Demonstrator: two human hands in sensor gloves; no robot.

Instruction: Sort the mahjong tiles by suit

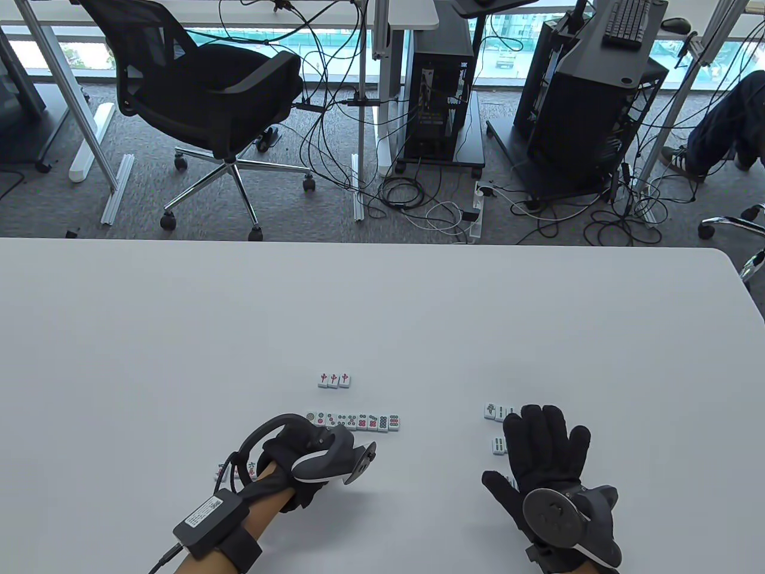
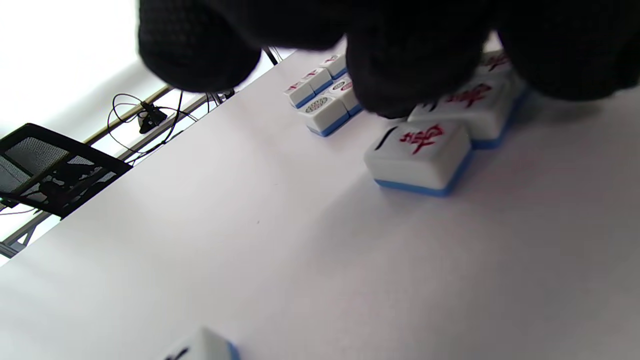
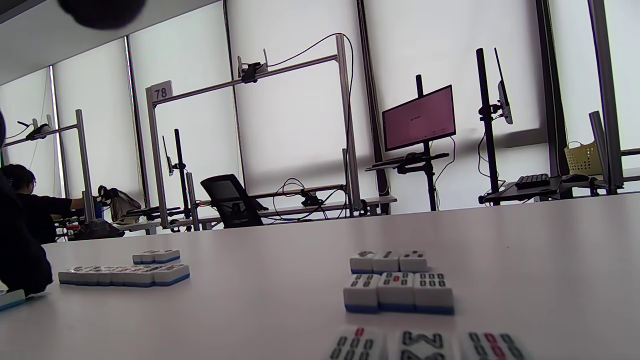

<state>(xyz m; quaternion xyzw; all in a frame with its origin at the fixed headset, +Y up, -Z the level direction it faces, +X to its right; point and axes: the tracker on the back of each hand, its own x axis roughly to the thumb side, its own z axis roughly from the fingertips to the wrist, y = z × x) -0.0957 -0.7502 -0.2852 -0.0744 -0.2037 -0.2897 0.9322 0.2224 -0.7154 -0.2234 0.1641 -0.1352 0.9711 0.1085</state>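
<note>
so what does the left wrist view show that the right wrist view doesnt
Only the left wrist view shows the character tiles with red markings under the left hand's fingertips. Only the right wrist view shows the bamboo tiles in short rows, plus a monitor. Both share the white table and the circle-tile row.

Left hand [image 1: 299, 457] curls fingertips [image 2: 400, 75] down by the table's [image 1: 179, 335] near edge; right hand [image 1: 547, 460] lies flat, fingers spread
</note>
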